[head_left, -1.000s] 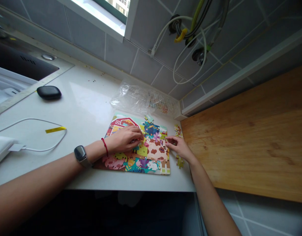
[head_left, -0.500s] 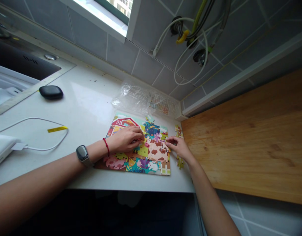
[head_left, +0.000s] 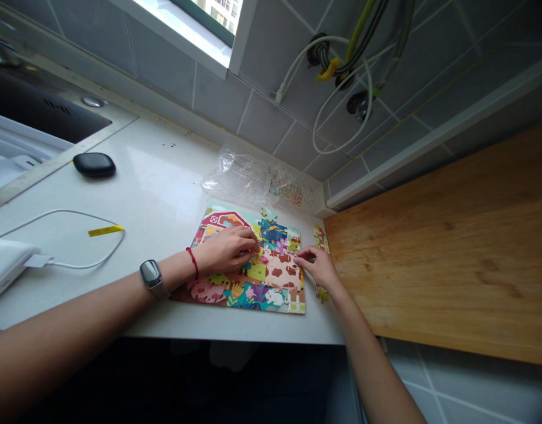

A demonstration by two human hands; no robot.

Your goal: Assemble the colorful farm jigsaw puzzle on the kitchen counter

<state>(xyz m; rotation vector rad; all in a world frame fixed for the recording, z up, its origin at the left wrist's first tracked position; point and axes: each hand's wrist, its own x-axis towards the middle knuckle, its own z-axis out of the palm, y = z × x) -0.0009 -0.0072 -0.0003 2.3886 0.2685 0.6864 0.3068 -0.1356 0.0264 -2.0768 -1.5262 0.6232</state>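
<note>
Red barn puzzle (head_left: 256,272), long axis sideways, printed cow (head_left: 277,273) facing left

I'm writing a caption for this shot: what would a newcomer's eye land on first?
Most likely the bright puzzle near the front edge of the white counter, with the left hand over its middle and the right hand at its right side. After that, probably the broad wooden board filling the right of the view, and the crumpled clear plastic behind the puzzle.
</note>
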